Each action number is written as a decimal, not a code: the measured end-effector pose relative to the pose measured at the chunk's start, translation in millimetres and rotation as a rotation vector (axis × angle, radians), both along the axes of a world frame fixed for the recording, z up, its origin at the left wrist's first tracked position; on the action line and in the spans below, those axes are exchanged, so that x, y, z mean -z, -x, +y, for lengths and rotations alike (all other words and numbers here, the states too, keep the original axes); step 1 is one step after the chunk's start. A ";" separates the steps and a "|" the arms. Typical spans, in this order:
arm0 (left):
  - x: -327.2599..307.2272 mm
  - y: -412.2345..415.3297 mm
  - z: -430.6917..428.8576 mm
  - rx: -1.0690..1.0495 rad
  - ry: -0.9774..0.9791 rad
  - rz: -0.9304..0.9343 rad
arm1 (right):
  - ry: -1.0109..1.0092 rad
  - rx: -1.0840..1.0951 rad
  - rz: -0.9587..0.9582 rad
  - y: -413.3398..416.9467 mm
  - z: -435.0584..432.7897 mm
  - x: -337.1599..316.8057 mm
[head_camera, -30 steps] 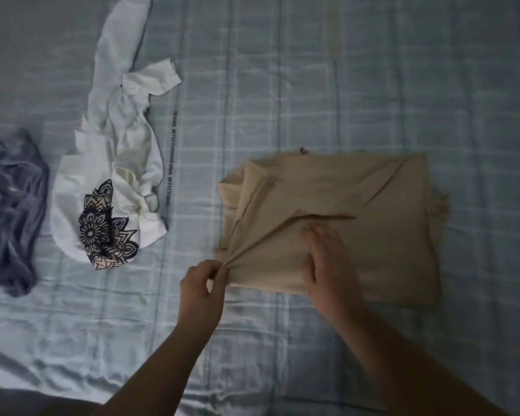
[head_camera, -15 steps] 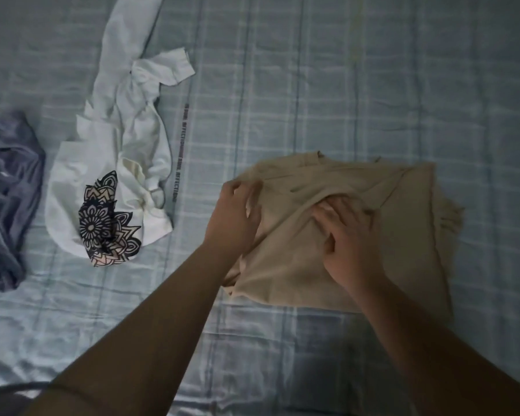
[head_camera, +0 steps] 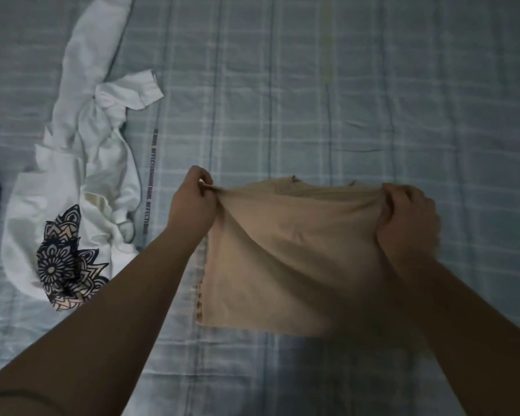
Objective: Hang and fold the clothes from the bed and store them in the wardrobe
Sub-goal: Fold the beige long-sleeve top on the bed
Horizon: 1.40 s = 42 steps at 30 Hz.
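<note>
1. Left hand [head_camera: 192,202]: pinches the far left corner of the beige top [head_camera: 285,259], arm outstretched.
2. Right hand [head_camera: 407,217]: grips the far right corner; cloth stretched between both hands (near edge on the bed).
3. Checked sheet [head_camera: 342,100] beneath; white printed shirt [head_camera: 72,205] left of the left hand.

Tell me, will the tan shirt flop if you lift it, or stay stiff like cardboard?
Probably floppy: the tan shirt sags and creases between the left hand and right hand holding its top edge. Likely light too: a finger pinch seems enough to raise it.
</note>
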<state>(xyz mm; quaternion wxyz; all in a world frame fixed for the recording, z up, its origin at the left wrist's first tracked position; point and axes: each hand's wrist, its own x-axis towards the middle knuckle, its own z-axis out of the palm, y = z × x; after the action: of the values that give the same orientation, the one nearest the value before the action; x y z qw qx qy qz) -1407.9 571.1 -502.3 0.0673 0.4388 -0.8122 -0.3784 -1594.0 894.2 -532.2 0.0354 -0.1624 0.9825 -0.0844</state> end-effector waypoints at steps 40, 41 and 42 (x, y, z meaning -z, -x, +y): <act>57.8 -12.5 70.8 0.650 0.494 -0.330 | -0.056 -0.205 -0.046 -33.1 44.1 20.3; 62.1 -12.8 70.4 0.646 0.509 -0.327 | -0.036 -0.195 -0.024 -32.1 46.0 25.2; 65.1 -12.8 70.5 0.638 0.523 -0.322 | -0.017 -0.185 -0.013 -31.4 46.5 28.6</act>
<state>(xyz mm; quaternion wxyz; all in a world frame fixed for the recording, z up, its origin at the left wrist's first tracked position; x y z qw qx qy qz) -1395.1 641.6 -567.5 -0.0718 0.1877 -0.9756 -0.0889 -1562.6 940.7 -560.8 0.0509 -0.2517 0.9637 -0.0734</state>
